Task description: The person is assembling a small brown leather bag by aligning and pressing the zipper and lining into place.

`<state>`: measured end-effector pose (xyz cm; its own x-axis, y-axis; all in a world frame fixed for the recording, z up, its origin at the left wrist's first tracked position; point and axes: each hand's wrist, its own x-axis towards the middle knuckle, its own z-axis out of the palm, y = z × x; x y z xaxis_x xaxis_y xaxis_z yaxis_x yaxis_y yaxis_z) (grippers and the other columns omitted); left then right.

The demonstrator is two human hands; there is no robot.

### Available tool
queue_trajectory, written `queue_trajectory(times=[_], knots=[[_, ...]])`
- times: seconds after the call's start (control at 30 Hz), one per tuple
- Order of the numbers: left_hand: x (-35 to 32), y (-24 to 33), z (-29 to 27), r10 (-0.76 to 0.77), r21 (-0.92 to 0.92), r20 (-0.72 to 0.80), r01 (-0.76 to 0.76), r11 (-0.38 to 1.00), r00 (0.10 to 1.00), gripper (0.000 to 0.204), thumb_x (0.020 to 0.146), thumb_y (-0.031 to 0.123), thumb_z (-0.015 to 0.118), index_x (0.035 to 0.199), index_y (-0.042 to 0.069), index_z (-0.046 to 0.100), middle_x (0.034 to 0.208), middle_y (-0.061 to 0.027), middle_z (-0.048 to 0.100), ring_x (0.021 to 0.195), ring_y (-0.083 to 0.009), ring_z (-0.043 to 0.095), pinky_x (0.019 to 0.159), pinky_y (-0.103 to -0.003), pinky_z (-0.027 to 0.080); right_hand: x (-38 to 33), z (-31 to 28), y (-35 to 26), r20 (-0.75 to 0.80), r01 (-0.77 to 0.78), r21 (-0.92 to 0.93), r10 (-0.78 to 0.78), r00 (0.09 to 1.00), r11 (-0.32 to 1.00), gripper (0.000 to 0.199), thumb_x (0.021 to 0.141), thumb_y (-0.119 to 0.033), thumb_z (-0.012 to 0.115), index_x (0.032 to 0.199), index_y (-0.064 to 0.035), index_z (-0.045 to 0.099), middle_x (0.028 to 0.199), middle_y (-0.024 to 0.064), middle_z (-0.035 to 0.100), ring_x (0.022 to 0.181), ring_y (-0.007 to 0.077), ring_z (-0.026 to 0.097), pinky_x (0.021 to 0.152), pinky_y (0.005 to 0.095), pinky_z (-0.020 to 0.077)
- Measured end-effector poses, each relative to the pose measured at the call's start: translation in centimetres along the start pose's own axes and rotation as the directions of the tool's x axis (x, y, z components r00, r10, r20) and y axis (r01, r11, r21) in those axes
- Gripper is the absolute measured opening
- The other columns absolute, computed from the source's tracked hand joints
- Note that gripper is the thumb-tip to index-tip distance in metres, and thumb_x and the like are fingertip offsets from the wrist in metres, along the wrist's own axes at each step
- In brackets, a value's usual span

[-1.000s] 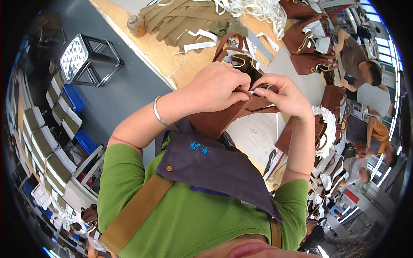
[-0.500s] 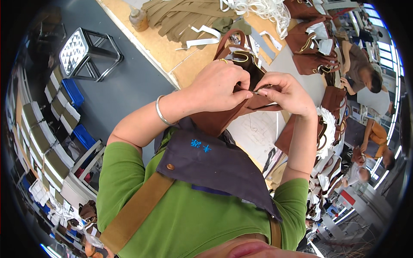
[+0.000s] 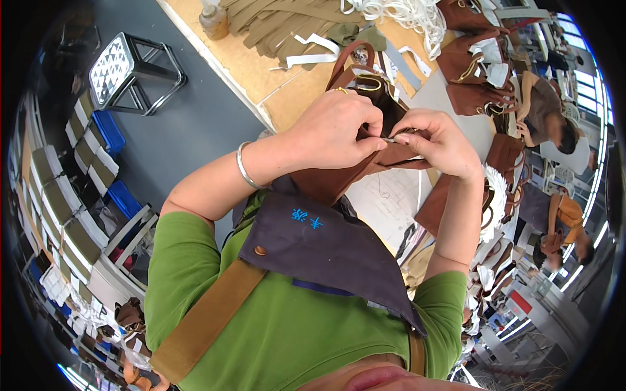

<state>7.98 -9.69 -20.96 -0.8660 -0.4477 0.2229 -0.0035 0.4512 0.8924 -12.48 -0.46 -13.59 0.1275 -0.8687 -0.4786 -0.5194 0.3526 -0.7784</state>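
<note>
A brown handbag (image 3: 329, 179) with a looped handle leans at the table's near edge, its mouth turned up between my hands. My left hand (image 3: 339, 127) pinches the rim of the opening with thumb and forefinger. From the other side my right hand (image 3: 438, 140) pinches the same rim, and the two sets of fingertips almost meet. A small pale bit shows between them, too small to name. Yellowish trim runs along the far side of the opening. The fingers hide part of the bag's inside.
Olive-brown strips (image 3: 270, 29), a heap of white cord (image 3: 401, 19) and a small bottle (image 3: 213, 21) lie at the back of the table. More brown bags (image 3: 469, 62) stand to the right. A metal stool (image 3: 112, 72) is on the floor at left. Co-workers (image 3: 548, 114) are at far right.
Both hands keep their pinch on the bag's rim, with hardly any shift of the fingers. The whole view has moved slightly. At far right, a co-worker in orange has changed posture.
</note>
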Motion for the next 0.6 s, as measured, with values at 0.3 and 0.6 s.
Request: queue_trajectory(times=[0.3, 0.6], knots=[[-0.02, 0.26, -0.03, -0.042, 0.0, 0.002, 0.042, 0.999, 0.999, 0.017, 0.075, 0.015, 0.075, 0.072, 0.005, 0.062, 0.069, -0.0083, 0.062, 0.07, -0.0281, 0.059, 0.065, -0.039, 0.046, 0.04, -0.14, 0.14, 0.029, 0.016, 0.044, -0.017, 0.999, 0.999, 0.009, 0.09, -0.002, 0.065, 0.097, 0.0018, 0.07, 0.083, 0.0032, 0.059, 0.076, 0.0116, 0.054, 0.07, 0.0271, 0.0452], [-0.21, -0.06, 0.32, -0.009, -0.031, -0.049, 0.008, 0.999, 0.999, 0.017, 0.075, 0.016, 0.074, 0.071, 0.005, 0.061, 0.068, -0.0081, 0.061, 0.07, -0.0281, 0.058, 0.064, -0.039, 0.045, 0.21, -0.15, 0.19, 0.054, 0.025, 0.064, -0.028, 0.998, 0.998, 0.012, 0.089, 0.002, 0.063, 0.098, 0.0014, 0.07, 0.084, 0.0029, 0.06, 0.078, 0.0106, 0.055, 0.07, 0.0262, 0.0456]])
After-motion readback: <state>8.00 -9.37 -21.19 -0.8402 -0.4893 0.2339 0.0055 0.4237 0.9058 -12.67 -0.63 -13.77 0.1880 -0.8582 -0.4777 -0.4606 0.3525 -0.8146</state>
